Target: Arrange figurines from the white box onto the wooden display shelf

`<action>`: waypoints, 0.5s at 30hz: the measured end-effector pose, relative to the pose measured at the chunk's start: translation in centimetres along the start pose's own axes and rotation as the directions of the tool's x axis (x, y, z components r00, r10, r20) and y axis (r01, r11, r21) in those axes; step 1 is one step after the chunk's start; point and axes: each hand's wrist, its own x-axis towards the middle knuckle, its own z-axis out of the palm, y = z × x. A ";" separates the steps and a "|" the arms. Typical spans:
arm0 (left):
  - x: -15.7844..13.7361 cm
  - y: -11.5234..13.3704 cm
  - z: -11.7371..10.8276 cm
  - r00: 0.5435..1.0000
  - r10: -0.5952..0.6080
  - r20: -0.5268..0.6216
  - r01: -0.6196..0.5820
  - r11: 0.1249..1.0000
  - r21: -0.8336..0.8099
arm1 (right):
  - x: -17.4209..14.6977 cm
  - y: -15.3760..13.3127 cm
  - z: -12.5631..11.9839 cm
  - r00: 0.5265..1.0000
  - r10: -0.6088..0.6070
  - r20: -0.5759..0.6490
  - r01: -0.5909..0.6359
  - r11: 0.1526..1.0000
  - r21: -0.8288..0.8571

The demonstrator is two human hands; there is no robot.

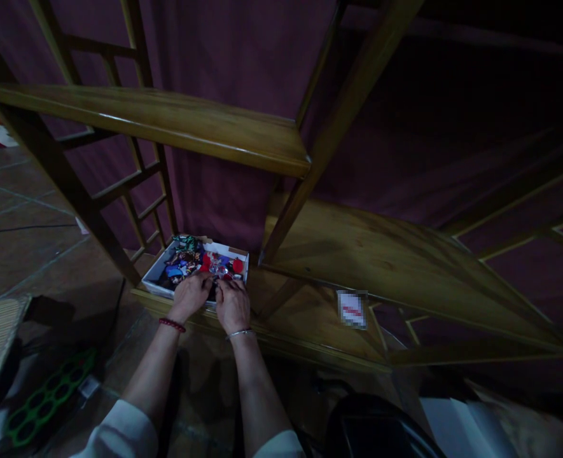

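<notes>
A shallow white box [153,289] stands on the lowest wooden shelf, filled with many small colourful items, red, blue, green and clear. My left hand [193,296], with a red bead bracelet [172,325] at the wrist, reaches over the box's front edge. Beside it is my right hand [232,305], wearing a thin silvery bangle [241,333]. Both hands have their fingers bent and drawn together at the front of the box, the fingertips nearly meeting. Whatever they pinch is too dark and small to name. A red round piece [238,265] lies just beyond the right hand.
A wooden shelf frame [166,127] rises around the box, with a higher board [381,248] to the right. A small white packet [352,310] lies on the low shelf. Green plastic with round holes [47,401] is at lower left. A black rounded object [381,426] stands at lower right.
</notes>
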 end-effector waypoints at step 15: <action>1.2 0.6 0.0 0.989 0.128 -0.074 -0.141 0.965 -0.221 | 0.0 -0.3 -0.2 0.999 0.041 -0.027 -0.041 0.999 -0.001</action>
